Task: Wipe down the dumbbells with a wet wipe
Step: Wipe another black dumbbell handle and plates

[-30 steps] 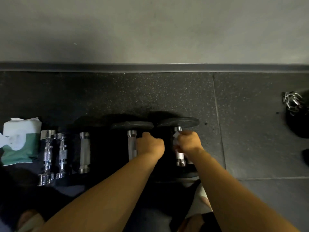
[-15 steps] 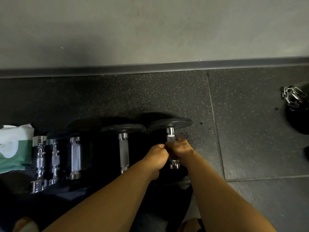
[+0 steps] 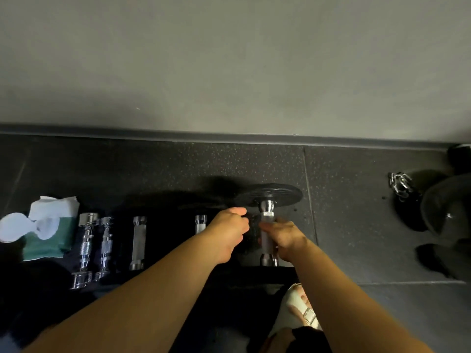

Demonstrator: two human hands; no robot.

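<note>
A row of dumbbells lies on the dark rubber floor. The rightmost dumbbell has a black plate at its far end and a chrome handle. My right hand is wrapped around that handle from the right. My left hand is a closed fist just left of the handle, between it and the neighbouring dumbbell handle, which it partly covers. No wipe shows in either hand. A green and white wet wipe packet with a wipe sticking out lies at the far left.
Two small chrome dumbbells and another chrome handle lie left of my arms. A metal chain and a dark bulky object sit at the right. The grey wall and its skirting run behind the row.
My left hand left the second dumbbell's handle and came over beside the rightmost one. My right hand slid down its handle, and the white wipe seen by it earlier is out of sight.
</note>
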